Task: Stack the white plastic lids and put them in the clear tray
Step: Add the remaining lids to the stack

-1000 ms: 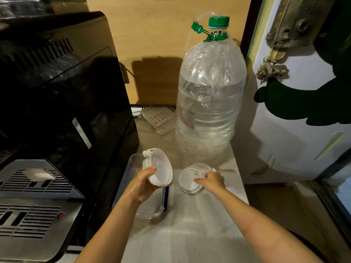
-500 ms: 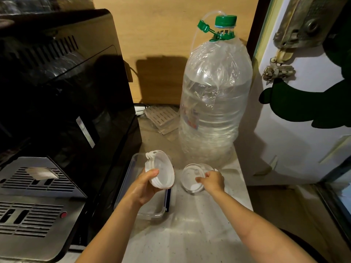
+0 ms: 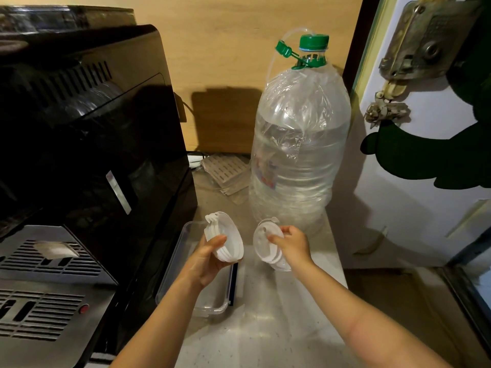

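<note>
Head view, looking down on a pale speckled counter (image 3: 265, 335). Left hand (image 3: 206, 257) clamped on a nested stack of white lids (image 3: 225, 239), thumb over the near rim, stack tilted on edge with the open faces turned toward the right, held above the far end of the clear tray (image 3: 186, 251). Right hand (image 3: 292, 245) closed on a second stack of white lids (image 3: 265, 248), fingertips (image 3: 273, 237) pinching the upper face, this stack also tilted, open side facing left; whether its lowest edge touched the counter could not be told. Both stacks held side by side, near each other but apart, a gap of bare counter between them. Tray lying along the left edge of the counter, hard against the base of a black machine (image 3: 93, 128), long side running away from the viewer, a dark blue clip (image 3: 233, 282) on its right wall, nothing made out inside the visible near part. Tall clear water bottle (image 3: 297, 155) with a green cap (image 3: 313, 42) standing at the far right of the counter, just behind the right hand's stack, part filled and dented. Flat slotted white piece (image 3: 225, 168) lying at the far edge against the wooden wall (image 3: 239, 62), left of the bottle. Metal grille (image 3: 39, 282) of the machine at the lower left, with a small red button (image 3: 84, 308). White door (image 3: 411, 208) with a green shape past the right edge of the counter.
</note>
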A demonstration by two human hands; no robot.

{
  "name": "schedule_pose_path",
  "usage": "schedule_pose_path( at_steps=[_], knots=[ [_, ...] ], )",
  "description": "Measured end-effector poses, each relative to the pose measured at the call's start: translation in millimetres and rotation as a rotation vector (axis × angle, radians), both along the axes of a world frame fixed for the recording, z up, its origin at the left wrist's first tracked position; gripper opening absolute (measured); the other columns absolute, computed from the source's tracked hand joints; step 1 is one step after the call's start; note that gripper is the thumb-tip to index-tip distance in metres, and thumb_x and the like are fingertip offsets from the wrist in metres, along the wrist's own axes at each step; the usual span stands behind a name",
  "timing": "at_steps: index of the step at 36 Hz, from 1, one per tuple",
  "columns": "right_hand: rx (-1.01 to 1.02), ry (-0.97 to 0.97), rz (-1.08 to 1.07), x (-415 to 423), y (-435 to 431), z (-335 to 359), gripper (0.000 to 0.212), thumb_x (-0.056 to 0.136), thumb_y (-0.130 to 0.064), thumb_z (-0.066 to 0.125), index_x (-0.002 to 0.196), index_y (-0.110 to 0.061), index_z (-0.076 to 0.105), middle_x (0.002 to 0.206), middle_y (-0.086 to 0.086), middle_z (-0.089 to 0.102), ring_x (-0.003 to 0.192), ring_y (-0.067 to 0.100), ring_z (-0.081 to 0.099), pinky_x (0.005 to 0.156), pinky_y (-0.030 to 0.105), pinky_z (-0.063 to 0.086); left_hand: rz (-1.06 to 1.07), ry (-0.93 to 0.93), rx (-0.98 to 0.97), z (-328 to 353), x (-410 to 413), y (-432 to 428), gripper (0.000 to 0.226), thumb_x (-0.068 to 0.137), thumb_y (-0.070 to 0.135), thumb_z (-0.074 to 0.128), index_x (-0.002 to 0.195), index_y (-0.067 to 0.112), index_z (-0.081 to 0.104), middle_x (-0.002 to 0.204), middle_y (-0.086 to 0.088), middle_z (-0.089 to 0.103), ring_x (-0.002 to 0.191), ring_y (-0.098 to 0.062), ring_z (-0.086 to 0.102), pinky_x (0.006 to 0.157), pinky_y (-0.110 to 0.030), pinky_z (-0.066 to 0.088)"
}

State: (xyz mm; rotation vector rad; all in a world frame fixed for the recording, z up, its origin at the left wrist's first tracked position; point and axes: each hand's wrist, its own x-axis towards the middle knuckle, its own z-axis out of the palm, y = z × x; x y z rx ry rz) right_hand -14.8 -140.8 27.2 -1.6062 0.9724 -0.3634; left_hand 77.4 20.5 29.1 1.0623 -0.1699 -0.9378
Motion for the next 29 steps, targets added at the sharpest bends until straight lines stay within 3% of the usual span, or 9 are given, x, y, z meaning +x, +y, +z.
schedule_pose_path(
  at_steps=[3, 6, 9, 12, 14, 17, 20, 25, 29],
  knots=[
    [-0.045, -0.084, 0.013, -2, 1, 25, 0.03, 0.078, -0.014, 0.07, 0.105, -0.005, 0.06, 0.093, 0.004, 0.063, 0.085, 0.019, 0.058, 0.065, 0.024, 0.044, 0.031, -0.017, -0.029, 7, 0, -6, 0.108, 0.034, 0.026, 0.077, 0.133, 0.017, 0.035, 0.104, -0.008, 0.055, 0.095, -0.025, 0.055, 0.059, -0.035, 0.059],
    [-0.064, -0.197, 0.03, -6, 5, 51, 0.028, 0.079, -0.011, 0.069, 0.106, -0.006, 0.06, 0.092, 0.006, 0.066, 0.083, 0.018, 0.061, 0.063, 0.018, 0.046, 0.027, -0.088, -0.057, 19, -1, -14, 0.114, 0.02, 0.032, 0.087, 0.124, 0.022, 0.042, 0.104, -0.004, 0.053, 0.094, -0.022, 0.054, 0.062, -0.035, 0.058],
    [-0.081, -0.291, 0.064, -10, 11, 71, 0.029, 0.081, -0.008, 0.067, 0.108, -0.006, 0.06, 0.096, 0.01, 0.069, 0.084, 0.021, 0.064, 0.07, 0.025, 0.05, 0.01, -0.196, -0.081, 31, -3, -22, 0.11, 0.013, 0.048, 0.087, 0.113, 0.031, 0.044, 0.104, -0.001, 0.053, 0.093, -0.019, 0.054, 0.065, -0.034, 0.055],
    [-0.131, -0.344, 0.135, -12, 18, 88, 0.028, 0.083, -0.006, 0.065, 0.11, -0.009, 0.06, 0.095, 0.007, 0.07, 0.08, 0.017, 0.066, 0.068, 0.022, 0.053, -0.007, -0.263, -0.1, 40, -6, -29, 0.097, 0.021, 0.038, 0.086, 0.109, 0.032, 0.045, 0.101, -0.001, 0.053, 0.091, -0.018, 0.054, 0.07, -0.036, 0.05],
    [-0.191, -0.339, 0.176, -12, 22, 95, 0.029, 0.084, -0.005, 0.063, 0.112, -0.01, 0.061, 0.095, 0.007, 0.07, 0.081, 0.017, 0.067, 0.07, 0.024, 0.055, -0.02, -0.299, -0.118, 45, -7, -34, 0.087, 0.03, 0.033, 0.083, 0.109, 0.033, 0.046, 0.101, -0.002, 0.055, 0.091, -0.019, 0.056, 0.068, -0.034, 0.052],
    [-0.303, -0.315, 0.231, -12, 29, 101, 0.031, 0.084, -0.004, 0.061, 0.114, -0.011, 0.062, 0.103, 0.011, 0.072, 0.092, 0.023, 0.068, 0.082, 0.038, 0.056, -0.044, -0.33, -0.161, 47, -6, -39, 0.101, 0.033, 0.042, 0.089, 0.122, 0.022, 0.044, 0.105, -0.006, 0.059, 0.093, -0.021, 0.06, 0.067, -0.031, 0.056],
    [-0.391, -0.301, 0.28, -11, 34, 105, 0.034, 0.085, -0.004, 0.058, 0.119, -0.011, 0.061, 0.107, 0.011, 0.071, 0.099, 0.023, 0.066, 0.088, 0.039, 0.053, -0.063, -0.342, -0.208, 48, -5, -43, 0.101, 0.042, 0.039, 0.088, 0.128, 0.015, 0.04, 0.105, -0.009, 0.061, 0.091, -0.02, 0.063, 0.069, -0.03, 0.057],
    [-0.513, -0.23, 0.412, -8, 38, 105, 0.029, 0.087, -0.003, 0.047, 0.11, -0.01, 0.064, 0.098, 0.014, 0.072, 0.092, 0.027, 0.066, 0.081, 0.044, 0.053, -0.091, -0.373, -0.242, 50, -6, -47, 0.072, 0.041, 0.041, 0.088, 0.102, 0.02, 0.055, 0.079, 0.001, 0.071, 0.074, -0.012, 0.067, 0.063, -0.026, 0.056],
    [-0.464, -0.191, 0.501, -6, 36, 110, 0.03, 0.089, -0.004, 0.046, 0.112, -0.011, 0.063, 0.101, 0.016, 0.07, 0.096, 0.03, 0.064, 0.085, 0.044, 0.052, -0.097, -0.382, -0.234, 50, -6, -46, 0.074, 0.041, 0.042, 0.088, 0.102, 0.018, 0.054, 0.076, 0.003, 0.071, 0.074, -0.012, 0.067, 0.063, -0.026, 0.056]
  ],
)
